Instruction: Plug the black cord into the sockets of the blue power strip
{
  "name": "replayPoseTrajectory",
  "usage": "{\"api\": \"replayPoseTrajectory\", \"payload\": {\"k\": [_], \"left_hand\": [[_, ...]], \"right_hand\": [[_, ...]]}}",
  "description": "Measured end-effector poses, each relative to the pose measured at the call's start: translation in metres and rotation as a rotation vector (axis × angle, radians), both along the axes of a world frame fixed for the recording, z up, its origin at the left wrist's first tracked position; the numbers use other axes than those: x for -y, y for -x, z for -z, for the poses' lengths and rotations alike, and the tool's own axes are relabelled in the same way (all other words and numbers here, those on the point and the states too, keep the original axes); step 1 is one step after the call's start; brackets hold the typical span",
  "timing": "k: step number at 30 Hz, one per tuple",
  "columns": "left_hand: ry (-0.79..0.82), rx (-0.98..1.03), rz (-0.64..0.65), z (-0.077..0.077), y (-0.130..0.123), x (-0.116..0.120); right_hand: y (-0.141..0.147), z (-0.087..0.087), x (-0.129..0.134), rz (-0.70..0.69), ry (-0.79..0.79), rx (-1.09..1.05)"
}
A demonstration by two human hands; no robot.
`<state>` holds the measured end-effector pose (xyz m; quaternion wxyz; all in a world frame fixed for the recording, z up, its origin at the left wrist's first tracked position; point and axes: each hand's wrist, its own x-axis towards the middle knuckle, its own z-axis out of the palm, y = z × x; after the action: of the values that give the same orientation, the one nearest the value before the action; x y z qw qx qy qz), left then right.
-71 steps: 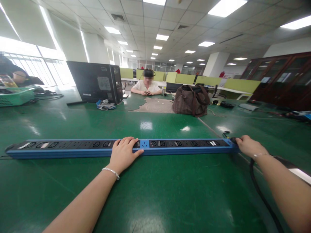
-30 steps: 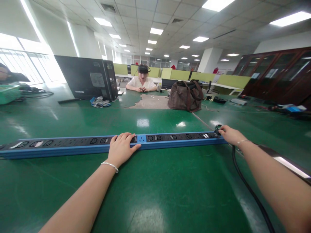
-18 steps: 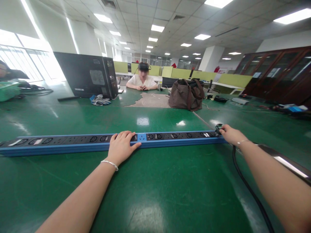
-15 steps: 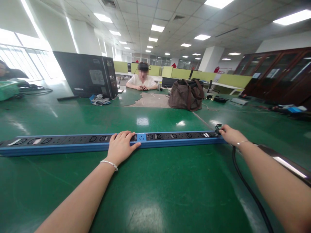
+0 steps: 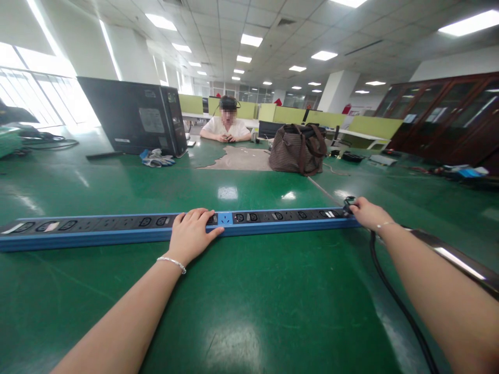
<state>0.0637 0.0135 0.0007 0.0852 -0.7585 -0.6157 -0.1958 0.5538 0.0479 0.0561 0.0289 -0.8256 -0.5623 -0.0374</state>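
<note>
A long blue-and-black power strip [image 5: 263, 216] with several sockets lies across the green table. My left hand [image 5: 194, 228] is closed over its middle, left of the blue socket, with the fingers over the top and the thumb along the near edge. At the strip's right end, my right hand [image 5: 368, 214] pinches a black plug [image 5: 348, 203]. My fingers partly hide the plug, and I cannot tell whether it sits in a socket. A thick black cable [image 5: 390, 288] runs from beneath that hand down toward the table's near side.
A black computer case [image 5: 132, 117] stands at the back left, with gloves [image 5: 156, 158] beside it. A brown bag [image 5: 296, 150] is at the back centre. Across the table sits a person [image 5: 225, 124]. Under my right forearm lies a dark, shiny long object [image 5: 448, 249].
The view has shifted slightly, so most things sit a little further left. Both hands keep their places on the power strip and the plug.
</note>
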Motion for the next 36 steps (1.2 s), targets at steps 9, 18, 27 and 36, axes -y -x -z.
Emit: {"api": "replayPoseTrajectory", "payload": {"k": [9,18,27,36], "left_hand": [[-0.014,-0.003,0.009,0.001,0.000,0.000],[-0.008,0.005,0.012,0.000,0.001,0.000],[-0.010,-0.014,0.012,0.001,0.001,0.000],[-0.012,-0.009,0.012,0.000,0.000,-0.001]], "right_hand": [[0.004,0.011,-0.002,0.040,0.045,0.045],[0.002,0.009,-0.005,0.019,0.086,0.066],[-0.001,0.012,-0.006,0.011,0.074,0.062],[0.003,0.013,-0.001,0.055,0.039,0.048]]}}
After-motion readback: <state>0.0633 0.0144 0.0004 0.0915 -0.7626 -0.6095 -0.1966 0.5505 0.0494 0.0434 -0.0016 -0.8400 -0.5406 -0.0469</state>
